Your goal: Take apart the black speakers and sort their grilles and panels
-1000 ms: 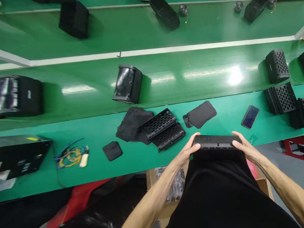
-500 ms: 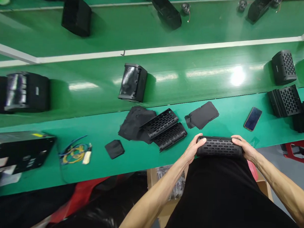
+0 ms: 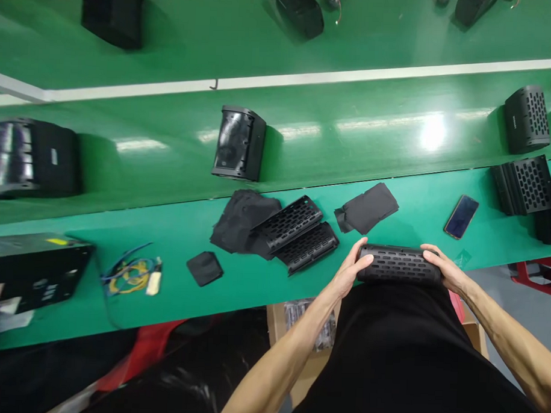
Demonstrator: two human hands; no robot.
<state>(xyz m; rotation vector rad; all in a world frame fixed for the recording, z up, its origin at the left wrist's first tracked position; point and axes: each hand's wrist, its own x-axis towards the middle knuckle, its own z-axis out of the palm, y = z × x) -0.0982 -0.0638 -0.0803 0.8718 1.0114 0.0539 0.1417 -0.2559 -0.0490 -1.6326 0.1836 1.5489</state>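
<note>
A black slotted speaker grille (image 3: 399,264) lies crosswise at the table's near edge, against my body. My left hand (image 3: 352,266) grips its left end, thumb on the slotted face. At the right end my right hand (image 3: 443,266) holds it the same way. Left of my hands, two more slotted grilles (image 3: 308,247) rest partly on a pile of dark sheets (image 3: 241,220). Another stack of dark sheets (image 3: 368,207) lies just beyond the held grille. One small square dark piece (image 3: 204,268) is farther left.
A phone (image 3: 461,216) and stacked grilles (image 3: 527,184) are on the right. Black speaker boxes (image 3: 240,143) stand on the green surface behind. Coiled cables (image 3: 131,275) and a black metal case (image 3: 36,270) occupy the left. Below the edge sits a cardboard box (image 3: 278,324).
The camera view has shifted slightly, so the far objects sit a little higher and spread outward. Both hands keep the grille in nearly the same place.
</note>
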